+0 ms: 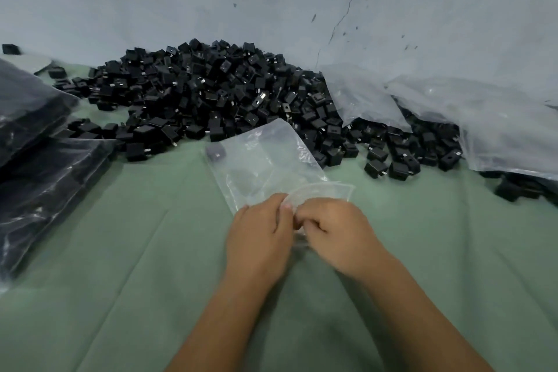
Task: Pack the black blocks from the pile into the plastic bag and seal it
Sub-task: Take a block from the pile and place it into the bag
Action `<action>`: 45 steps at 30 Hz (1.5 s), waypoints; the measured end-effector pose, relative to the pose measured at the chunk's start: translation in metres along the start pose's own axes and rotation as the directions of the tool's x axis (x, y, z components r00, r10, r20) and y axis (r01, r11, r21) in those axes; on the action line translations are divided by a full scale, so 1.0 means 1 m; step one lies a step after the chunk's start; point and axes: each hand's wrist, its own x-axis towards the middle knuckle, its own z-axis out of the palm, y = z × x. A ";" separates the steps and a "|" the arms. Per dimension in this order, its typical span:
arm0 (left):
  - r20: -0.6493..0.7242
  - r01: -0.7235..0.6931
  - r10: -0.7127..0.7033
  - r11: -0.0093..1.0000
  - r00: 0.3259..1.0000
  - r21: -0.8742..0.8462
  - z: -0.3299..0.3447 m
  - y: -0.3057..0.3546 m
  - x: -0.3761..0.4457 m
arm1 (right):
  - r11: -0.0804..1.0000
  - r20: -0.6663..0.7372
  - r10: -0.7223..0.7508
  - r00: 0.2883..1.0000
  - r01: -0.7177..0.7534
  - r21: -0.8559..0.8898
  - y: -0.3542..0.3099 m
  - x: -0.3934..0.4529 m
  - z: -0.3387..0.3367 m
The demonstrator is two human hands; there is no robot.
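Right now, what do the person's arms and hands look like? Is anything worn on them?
The left hand and right hand are bare: no gloves, rings or watch show. Both forearms are uncovered as far as the frame's lower edge, with no sleeve in view. The nails look short.

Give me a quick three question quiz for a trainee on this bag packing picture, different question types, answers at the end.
1. True or false: the clear plastic bag is already full of black blocks.
2. Multiple choice: where are the left hand and the right hand? A) digging in the pile of black blocks; B) together at the bag's near edge; C) flat on the green cloth, apart from the bag.
3. Fill in: the stack of filled bags lies on the person's ___ side.

Key
1. False; it looks nearly empty, with one dark block showing at its far left corner.
2. B; both pinch the bag's near edge.
3. Left.
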 end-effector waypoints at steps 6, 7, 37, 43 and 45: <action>0.184 -0.085 0.069 0.993 0.981 0.084 0.006 -0.010 0.000 | 0.870 -0.605 0.490 0.627 -0.307 0.387 0.050 0.012 -0.020; 0.226 -0.129 0.099 0.984 0.969 0.123 0.008 -0.012 0.000 | 0.828 -0.579 0.561 0.592 -0.395 0.398 0.064 0.016 -0.021; 0.319 -0.061 0.046 0.998 0.947 0.036 0.014 -0.017 0.006 | 0.952 -0.576 0.284 0.767 -0.151 0.268 0.033 -0.016 0.016; 0.266 0.033 -0.010 0.996 0.964 -0.079 0.009 -0.011 0.002 | 0.984 -0.341 0.120 0.932 -0.067 0.165 -0.001 -0.032 0.026; 0.241 0.039 -0.011 0.993 0.970 -0.113 0.006 -0.008 -0.001 | 0.986 -0.310 0.132 0.942 -0.091 0.141 -0.002 -0.034 0.024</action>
